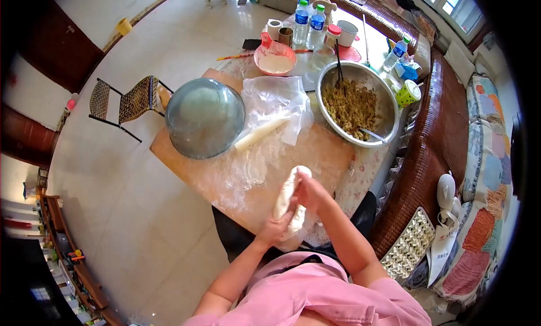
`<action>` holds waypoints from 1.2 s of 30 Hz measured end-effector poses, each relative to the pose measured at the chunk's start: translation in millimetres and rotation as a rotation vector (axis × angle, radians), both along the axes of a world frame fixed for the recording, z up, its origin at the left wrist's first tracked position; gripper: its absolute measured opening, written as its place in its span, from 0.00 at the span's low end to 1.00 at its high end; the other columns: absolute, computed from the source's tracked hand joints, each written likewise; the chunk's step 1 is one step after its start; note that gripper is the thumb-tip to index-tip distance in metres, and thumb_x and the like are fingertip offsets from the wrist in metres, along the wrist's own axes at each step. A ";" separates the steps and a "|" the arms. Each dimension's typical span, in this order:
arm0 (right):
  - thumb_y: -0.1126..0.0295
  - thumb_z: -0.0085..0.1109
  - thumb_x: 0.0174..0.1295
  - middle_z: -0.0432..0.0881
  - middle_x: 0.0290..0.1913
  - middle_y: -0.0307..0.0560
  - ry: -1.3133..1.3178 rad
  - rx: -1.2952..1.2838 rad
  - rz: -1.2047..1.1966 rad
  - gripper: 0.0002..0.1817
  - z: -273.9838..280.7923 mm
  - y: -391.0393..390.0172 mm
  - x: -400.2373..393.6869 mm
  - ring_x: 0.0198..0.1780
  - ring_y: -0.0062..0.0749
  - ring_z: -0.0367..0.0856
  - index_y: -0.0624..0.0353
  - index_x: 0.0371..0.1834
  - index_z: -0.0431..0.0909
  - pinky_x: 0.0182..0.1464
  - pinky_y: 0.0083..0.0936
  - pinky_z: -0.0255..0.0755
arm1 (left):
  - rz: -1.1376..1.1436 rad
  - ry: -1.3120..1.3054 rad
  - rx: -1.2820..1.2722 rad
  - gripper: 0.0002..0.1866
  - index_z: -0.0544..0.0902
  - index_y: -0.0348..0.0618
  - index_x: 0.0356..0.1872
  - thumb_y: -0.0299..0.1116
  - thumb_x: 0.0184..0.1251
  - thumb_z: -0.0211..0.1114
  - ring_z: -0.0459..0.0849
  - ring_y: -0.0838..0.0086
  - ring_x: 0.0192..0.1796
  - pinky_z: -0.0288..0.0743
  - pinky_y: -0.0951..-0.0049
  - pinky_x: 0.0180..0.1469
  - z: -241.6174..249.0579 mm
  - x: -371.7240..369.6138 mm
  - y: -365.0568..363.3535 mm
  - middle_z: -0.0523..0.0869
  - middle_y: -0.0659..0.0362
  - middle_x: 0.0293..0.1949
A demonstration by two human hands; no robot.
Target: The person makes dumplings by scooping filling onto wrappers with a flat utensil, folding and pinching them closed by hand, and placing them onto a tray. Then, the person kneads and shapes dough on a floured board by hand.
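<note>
From my remote view I see both hands wrapped around a long roll of dough (288,199) held just above the floured wooden board (186,160): the left hand (274,229) grips its lower end and the right hand (309,192) closes around the upper part, near the top. On the board beyond it lie a rolling pin (260,133) and a clear plastic bag (276,100), with an upturned metal bowl (205,118) to the left and a steel basin of filling (356,103) to the right. The chopsticks (338,64) seem to rest in that basin, though the view is too small to be sure.
</note>
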State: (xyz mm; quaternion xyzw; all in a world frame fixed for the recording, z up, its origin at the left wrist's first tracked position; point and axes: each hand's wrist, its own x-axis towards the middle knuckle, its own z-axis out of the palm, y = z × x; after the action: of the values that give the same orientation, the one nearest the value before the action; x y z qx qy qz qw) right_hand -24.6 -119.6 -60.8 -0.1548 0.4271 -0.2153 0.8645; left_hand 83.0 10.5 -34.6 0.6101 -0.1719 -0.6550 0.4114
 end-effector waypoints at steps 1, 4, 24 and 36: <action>0.45 0.38 0.68 0.82 0.37 0.52 0.341 -0.171 0.410 0.29 15.3 -9.7 -2.4 0.38 0.36 0.82 0.63 0.39 0.76 0.40 0.33 0.77 | 0.082 0.044 -0.047 0.11 0.82 0.42 0.37 0.39 0.64 0.63 0.66 0.86 0.14 0.58 0.82 0.15 -34.0 6.4 0.9 0.72 0.70 0.15; 0.52 0.45 0.68 0.83 0.31 0.43 0.542 -0.645 0.775 0.22 30.7 -39.0 -1.4 0.30 0.25 0.81 0.60 0.35 0.79 0.31 0.25 0.76 | 0.059 -0.161 -0.070 0.15 0.81 0.38 0.40 0.40 0.62 0.65 0.76 0.81 0.21 0.70 0.79 0.24 -50.8 40.2 -1.2 0.78 0.65 0.21; 0.76 0.55 0.56 0.82 0.36 0.55 0.831 -1.611 0.080 0.10 9.8 -220.3 117.5 0.38 0.44 0.82 0.58 0.41 0.80 0.42 0.32 0.75 | -0.026 -1.155 -0.423 0.22 0.74 0.39 0.51 0.32 0.54 0.67 0.74 0.53 0.52 0.70 0.59 0.53 -44.7 98.9 -110.3 0.75 0.48 0.49; 0.70 0.53 0.61 0.82 0.35 0.44 0.261 -0.968 -0.218 0.08 31.0 -217.4 91.8 0.34 0.21 0.79 0.60 0.40 0.79 0.38 0.21 0.74 | 0.416 -0.919 -0.534 0.09 0.75 0.33 0.39 0.27 0.60 0.60 0.80 0.63 0.34 0.73 0.67 0.37 -45.9 141.9 -252.6 0.82 0.51 0.34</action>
State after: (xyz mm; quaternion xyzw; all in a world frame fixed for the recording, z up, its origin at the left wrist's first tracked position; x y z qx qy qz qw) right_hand 67.2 -337.0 -29.8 -0.5173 0.3966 -0.4562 0.6058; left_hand 225.0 -242.0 -80.4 0.7282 -0.3692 -0.1613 0.5545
